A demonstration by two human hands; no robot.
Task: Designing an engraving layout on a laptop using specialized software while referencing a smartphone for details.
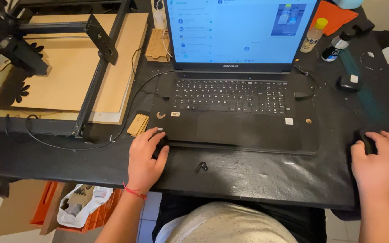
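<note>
Nearest the viewer, left hand (146, 159) curls loosely against the laptop (239, 108) front-left corner, pinching nothing visible, while right hand (379, 164) cups a black mouse (366, 140) well right of the laptop on the table (257, 175).

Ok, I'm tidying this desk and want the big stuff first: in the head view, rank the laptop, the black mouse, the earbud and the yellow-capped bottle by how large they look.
1. Laptop, by far the largest.
2. Yellow-capped bottle.
3. Black mouse, mostly hidden under the right hand, so its rank against the bottle is unsure.
4. Earbud, smallest.
</note>
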